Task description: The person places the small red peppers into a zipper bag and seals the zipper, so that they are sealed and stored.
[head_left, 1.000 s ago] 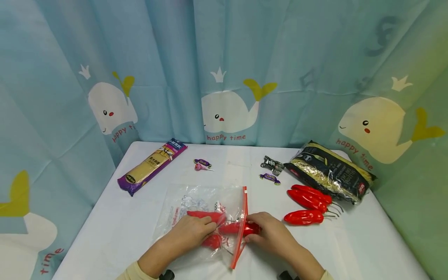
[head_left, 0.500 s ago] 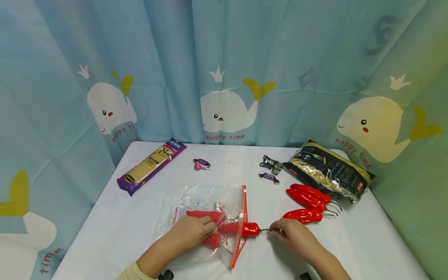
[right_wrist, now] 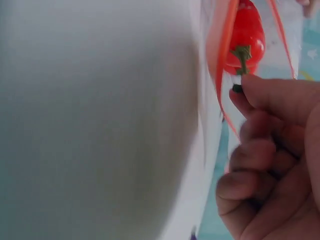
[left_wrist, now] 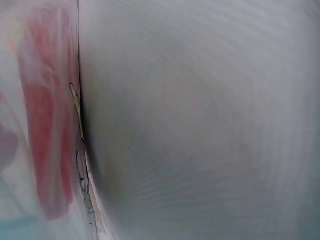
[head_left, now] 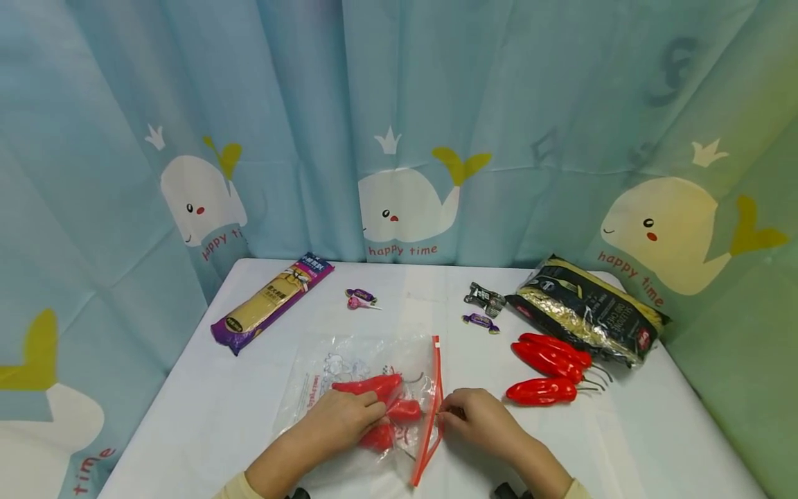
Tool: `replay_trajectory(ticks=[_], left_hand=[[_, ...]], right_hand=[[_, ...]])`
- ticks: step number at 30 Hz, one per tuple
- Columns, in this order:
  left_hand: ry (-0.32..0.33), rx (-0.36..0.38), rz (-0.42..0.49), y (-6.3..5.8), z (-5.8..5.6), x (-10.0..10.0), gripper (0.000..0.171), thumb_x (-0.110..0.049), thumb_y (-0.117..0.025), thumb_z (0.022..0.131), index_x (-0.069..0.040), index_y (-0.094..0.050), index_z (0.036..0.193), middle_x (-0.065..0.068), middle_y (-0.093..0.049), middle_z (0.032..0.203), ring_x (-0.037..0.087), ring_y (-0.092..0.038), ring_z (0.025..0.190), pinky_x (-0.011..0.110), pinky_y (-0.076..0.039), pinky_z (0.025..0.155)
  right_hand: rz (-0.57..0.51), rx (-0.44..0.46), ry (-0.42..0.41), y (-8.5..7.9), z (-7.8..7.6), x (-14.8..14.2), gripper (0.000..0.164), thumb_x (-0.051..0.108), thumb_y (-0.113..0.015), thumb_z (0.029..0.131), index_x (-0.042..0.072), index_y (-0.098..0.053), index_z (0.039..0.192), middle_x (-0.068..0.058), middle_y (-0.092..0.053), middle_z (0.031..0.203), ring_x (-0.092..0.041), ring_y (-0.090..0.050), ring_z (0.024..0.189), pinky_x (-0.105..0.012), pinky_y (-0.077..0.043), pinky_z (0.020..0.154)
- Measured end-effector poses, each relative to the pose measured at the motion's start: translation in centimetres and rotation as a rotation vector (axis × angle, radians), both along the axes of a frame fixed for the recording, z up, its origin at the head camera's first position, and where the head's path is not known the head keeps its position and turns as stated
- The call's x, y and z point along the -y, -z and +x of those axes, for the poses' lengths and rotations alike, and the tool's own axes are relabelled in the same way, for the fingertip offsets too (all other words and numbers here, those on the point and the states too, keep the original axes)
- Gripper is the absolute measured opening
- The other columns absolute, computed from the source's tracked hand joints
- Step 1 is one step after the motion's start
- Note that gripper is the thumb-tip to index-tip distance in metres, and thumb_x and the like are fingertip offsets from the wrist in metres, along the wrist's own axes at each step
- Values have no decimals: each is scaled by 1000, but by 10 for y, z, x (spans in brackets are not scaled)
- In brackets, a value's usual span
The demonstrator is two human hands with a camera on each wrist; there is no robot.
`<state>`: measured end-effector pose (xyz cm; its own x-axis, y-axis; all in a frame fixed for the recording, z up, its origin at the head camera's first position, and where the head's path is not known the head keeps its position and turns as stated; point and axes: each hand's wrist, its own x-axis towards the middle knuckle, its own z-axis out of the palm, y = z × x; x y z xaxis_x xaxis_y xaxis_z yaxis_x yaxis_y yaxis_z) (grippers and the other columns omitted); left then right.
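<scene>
A clear zip bag point(head_left: 312, 374) with a red zip edge point(head_left: 437, 388) lies on the table, its mouth toward the right. Several red chili peppers show inside through the film. My left hand point(head_left: 339, 419) holds the bag from above, over the peppers, its fingertips curled at the film. At the mouth, my right hand point(head_left: 483, 419) pinches the stem of a chili pepper point(right_wrist: 247, 35) between thumb and forefinger. That pepper's red body point(head_left: 406, 410) lies within the bag. In the left wrist view a blurred red pepper point(left_wrist: 42, 110) shows through the plastic; the hand is out of sight there.
More chili peppers point(head_left: 541, 391) lie right of my right hand. Behind them is a black-and-gold pasta bag point(head_left: 589, 308). A purple spaghetti pack point(head_left: 271, 301) lies far left. Between them are wrapped candies point(head_left: 481, 321) and a lollipop point(head_left: 355, 303). A curtain point(head_left: 299, 138) hangs behind the table.
The pepper at the mouth, half out earlier, has slid left into the bag. My right hand went from its body to its stem end, then left to the zip edge. My left hand stays put.
</scene>
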<state>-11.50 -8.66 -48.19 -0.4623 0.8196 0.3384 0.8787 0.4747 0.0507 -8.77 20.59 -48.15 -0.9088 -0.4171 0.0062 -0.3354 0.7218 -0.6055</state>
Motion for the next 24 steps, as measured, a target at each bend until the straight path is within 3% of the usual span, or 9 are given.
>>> replay_trajectory(ticks=[3,6,9,16,21,24], left_hand=[[6,-32,12,1,0,0,20,-33,-71,93,-22,-58,83,-9,-52,75,5,-30,52,19,-27,48],[4,-24,11,1,1,-1,20,-33,-71,93,-22,-58,83,-9,-52,74,5,-29,52,19,-26,48],[0,-2,4,-1,2,-2,18,-32,-70,93,-23,-58,84,-9,-55,75,5,-30,53,19,-27,49],[-10,11,-8,-2,3,-2,17,-31,-71,94,-23,-59,85,-9,-57,77,5,-32,53,19,-29,49],[-25,52,-35,-4,3,-2,14,-28,-71,94,-23,-59,87,-9,-58,78,5,-34,53,17,-29,51],[-33,74,-51,-5,3,-1,13,-28,-70,95,-24,-60,88,-10,-58,78,4,-34,54,16,-29,51]], right_hand=[[-19,-1,0,5,-3,9,5,14,-73,91,16,-72,87,16,-54,69,0,-46,62,-23,-43,57],[-31,-25,-9,10,-5,15,14,7,-71,88,18,-69,80,16,-50,66,0,-44,59,-23,-41,55],[-49,-20,-13,11,-5,14,13,7,-71,89,18,-71,82,17,-53,67,0,-46,61,-23,-43,56],[-57,-21,60,-6,-1,-11,4,18,-73,92,15,-76,93,16,-63,82,-1,-53,70,-25,-48,64],[-7,-149,127,-19,4,-39,4,13,-77,89,15,-75,92,16,-61,81,-1,-53,71,-26,-48,64],[57,-260,161,-23,9,-58,19,1,-78,82,16,-75,93,14,-64,89,-6,-58,81,-30,-52,72]])
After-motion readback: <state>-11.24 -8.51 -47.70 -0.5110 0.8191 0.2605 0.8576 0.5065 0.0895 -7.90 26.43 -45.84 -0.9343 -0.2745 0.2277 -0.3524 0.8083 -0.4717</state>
